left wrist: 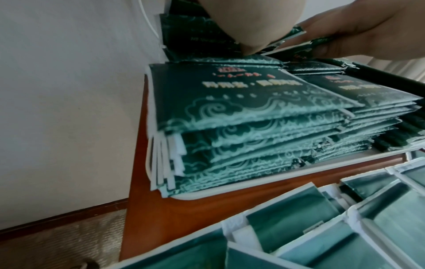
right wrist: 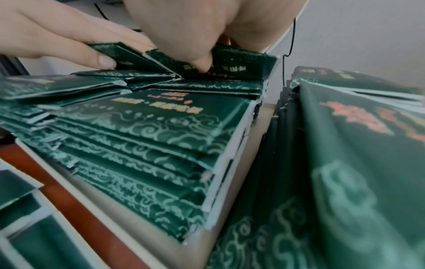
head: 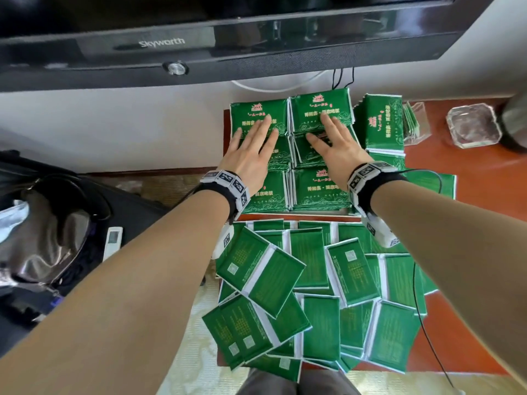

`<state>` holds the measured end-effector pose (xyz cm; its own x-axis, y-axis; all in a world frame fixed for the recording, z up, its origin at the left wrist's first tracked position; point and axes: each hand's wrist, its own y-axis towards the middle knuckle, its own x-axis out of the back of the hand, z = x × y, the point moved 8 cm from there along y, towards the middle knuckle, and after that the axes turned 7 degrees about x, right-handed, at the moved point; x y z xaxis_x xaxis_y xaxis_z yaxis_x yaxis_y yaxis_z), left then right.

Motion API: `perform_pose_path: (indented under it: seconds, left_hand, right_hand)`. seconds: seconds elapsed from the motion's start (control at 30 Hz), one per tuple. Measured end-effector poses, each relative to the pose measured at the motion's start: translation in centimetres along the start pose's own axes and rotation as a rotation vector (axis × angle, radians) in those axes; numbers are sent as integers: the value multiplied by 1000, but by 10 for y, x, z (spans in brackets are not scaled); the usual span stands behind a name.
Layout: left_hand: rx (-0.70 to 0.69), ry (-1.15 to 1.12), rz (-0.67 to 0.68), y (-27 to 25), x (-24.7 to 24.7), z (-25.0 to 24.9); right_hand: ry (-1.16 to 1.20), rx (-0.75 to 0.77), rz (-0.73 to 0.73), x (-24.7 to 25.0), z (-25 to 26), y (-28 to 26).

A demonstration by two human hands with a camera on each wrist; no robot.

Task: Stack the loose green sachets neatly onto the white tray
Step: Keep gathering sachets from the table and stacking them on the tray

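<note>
On the white tray point(head: 322, 215) the green sachets point(head: 319, 189) stand in several neat stacks, printed side up. My left hand point(head: 258, 132) lies flat with straight fingers on the far left stack. Beside it, my right hand point(head: 328, 129) presses flat on the far right stack. In the right wrist view both thumbs touch tilted sachets point(right wrist: 232, 60) in the middle row; the right thumb point(right wrist: 202, 60) pushes down on them. Loose sachets point(head: 313, 280) lie jumbled, back side up, on the near part of the red-brown table point(head: 456, 178). The tray's rim point(left wrist: 253, 183) shows under the near left stack.
A further sachet stack point(head: 382, 124) stands right of the tray, then a clear holder point(head: 416, 121) and a glass ashtray point(head: 473, 126). A television point(head: 199, 38) hangs over the far edge. A black bag point(head: 57, 223) and a remote point(head: 112, 242) lie left of the table.
</note>
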<state>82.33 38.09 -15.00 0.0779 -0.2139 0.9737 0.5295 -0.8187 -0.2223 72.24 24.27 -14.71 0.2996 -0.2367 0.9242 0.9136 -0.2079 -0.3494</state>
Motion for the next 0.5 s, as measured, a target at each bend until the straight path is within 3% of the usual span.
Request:
perform_pose_path:
  seconds: [0.5]
  left_hand:
    - [-12,24,5,-8,0,7]
  right_hand:
    - [-95,77,-70,0,5,-6]
